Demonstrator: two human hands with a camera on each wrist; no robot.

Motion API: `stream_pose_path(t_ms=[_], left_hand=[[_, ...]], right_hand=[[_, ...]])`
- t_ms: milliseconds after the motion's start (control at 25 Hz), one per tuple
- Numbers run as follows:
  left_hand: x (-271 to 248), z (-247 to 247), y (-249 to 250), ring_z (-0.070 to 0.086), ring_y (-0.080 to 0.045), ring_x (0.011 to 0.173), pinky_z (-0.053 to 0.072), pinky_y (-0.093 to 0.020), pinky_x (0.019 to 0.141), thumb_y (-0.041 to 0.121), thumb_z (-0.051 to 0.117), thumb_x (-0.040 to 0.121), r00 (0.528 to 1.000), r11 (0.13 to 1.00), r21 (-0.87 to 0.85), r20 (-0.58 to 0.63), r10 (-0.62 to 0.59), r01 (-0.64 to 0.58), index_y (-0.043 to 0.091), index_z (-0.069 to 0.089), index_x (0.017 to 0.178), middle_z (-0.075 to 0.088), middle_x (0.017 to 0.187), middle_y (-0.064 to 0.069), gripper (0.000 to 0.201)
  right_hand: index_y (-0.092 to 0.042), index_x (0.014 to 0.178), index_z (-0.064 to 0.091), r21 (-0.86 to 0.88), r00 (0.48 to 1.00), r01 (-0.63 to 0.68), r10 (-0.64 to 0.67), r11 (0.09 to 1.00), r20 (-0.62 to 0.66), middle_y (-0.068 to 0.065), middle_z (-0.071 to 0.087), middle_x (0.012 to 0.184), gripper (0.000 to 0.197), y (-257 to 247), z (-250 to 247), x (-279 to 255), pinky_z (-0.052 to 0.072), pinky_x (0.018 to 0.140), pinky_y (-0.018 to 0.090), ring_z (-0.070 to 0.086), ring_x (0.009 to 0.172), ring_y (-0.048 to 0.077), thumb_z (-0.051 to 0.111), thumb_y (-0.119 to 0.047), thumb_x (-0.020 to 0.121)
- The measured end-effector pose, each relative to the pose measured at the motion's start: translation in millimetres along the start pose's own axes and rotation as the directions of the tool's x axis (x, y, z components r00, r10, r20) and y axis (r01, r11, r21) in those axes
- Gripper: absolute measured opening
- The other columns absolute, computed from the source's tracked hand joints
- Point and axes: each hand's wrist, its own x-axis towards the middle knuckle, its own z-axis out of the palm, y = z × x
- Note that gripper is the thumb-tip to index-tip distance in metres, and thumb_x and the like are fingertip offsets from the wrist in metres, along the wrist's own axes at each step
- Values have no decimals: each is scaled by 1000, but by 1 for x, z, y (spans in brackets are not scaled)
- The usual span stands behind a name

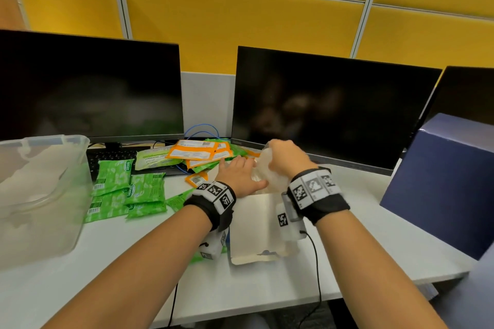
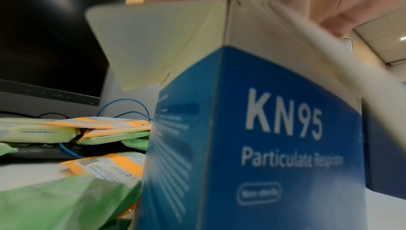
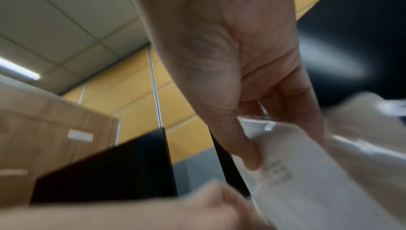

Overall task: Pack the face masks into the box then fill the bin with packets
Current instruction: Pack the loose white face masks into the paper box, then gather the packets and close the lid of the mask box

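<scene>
A blue KN95 mask box [image 2: 263, 138] stands on the desk with its top flaps open; in the head view only its pale front flap [image 1: 256, 224] shows. My left hand [image 1: 239, 175] lies flat over the box's open top, fingers straight. My right hand [image 1: 283, 156] grips a bunch of white face masks [image 1: 263, 168] just above the box opening, beside the left thumb. In the right wrist view the thumb and fingers [image 3: 248, 152] pinch the masks [image 3: 307, 190]. A clear plastic bin [image 1: 77, 152] stands at the left. Green packets [image 1: 115, 187] and orange packets [image 1: 200, 152] lie between bin and box.
Two dark monitors [image 1: 331, 112] stand at the back, with a keyboard [image 1: 112, 157] and a blue cable [image 1: 203, 128] under the packets. A large dark blue box [image 1: 441, 181] sits at the right edge of the desk. The desk front [image 1: 133, 288] is bare white.
</scene>
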Motion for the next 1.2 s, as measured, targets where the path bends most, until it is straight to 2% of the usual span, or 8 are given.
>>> stream_pose_path(t_ms=[160,280,400,520,720,880,1040,1200], left_hand=[[0,0,-1,29,-22,140,10,-55,116,61,48,84,1000,999,-30,-8,-12,11,27,37,137,38,146,-2,64],[0,3,-1,16,-31,145,10,-58,114,59,43,88,984,987,-79,-98,-151,143,29,33,141,27,153,-9,62],[0,0,1,28,-36,137,28,-52,108,51,39,93,942,925,-221,-64,-330,310,17,32,142,31,148,-16,59],[9,5,0,41,-34,126,35,-44,103,35,37,97,952,883,-395,-58,-299,253,9,44,132,46,135,-17,44],[15,18,39,51,-31,115,38,-37,99,19,34,100,897,512,-853,-143,-419,104,3,58,116,57,120,-17,34],[18,34,49,54,-26,112,39,-32,95,34,34,99,954,315,-939,42,-297,139,10,57,116,58,115,-10,37],[22,49,-10,43,-31,131,37,-40,107,35,49,94,968,847,-470,89,-235,249,14,48,135,49,139,-13,46],[11,70,-73,3,-47,144,9,-64,113,65,61,67,841,921,61,388,-378,386,38,26,145,13,157,-17,90]], right_hand=[[-7,127,53,-180,969,-71,111,981,223,10,56,129,31,-4,45,4,42,98,35,54,119,26,47,-17,98],[-4,133,49,-36,922,-156,159,987,352,13,51,136,37,-9,46,8,34,107,38,46,128,28,47,-18,99],[-6,136,46,159,923,-220,153,962,353,14,50,137,43,-9,38,7,35,109,38,46,127,29,35,-30,103],[-7,137,44,241,912,-322,231,916,339,12,52,135,45,7,39,13,40,105,39,51,121,28,36,-35,102],[-20,144,27,227,966,-255,240,940,92,11,42,141,60,26,46,15,43,101,45,48,124,32,51,-35,91],[-31,148,21,19,961,-100,92,995,261,9,21,155,74,32,59,12,33,106,58,28,137,39,57,-27,84],[-24,147,27,-3,931,-310,304,951,203,18,18,154,63,47,53,11,26,110,59,23,138,46,50,-42,91],[-14,136,44,-149,978,-164,141,975,-155,19,36,143,50,10,59,16,29,108,54,28,133,43,52,-32,91]])
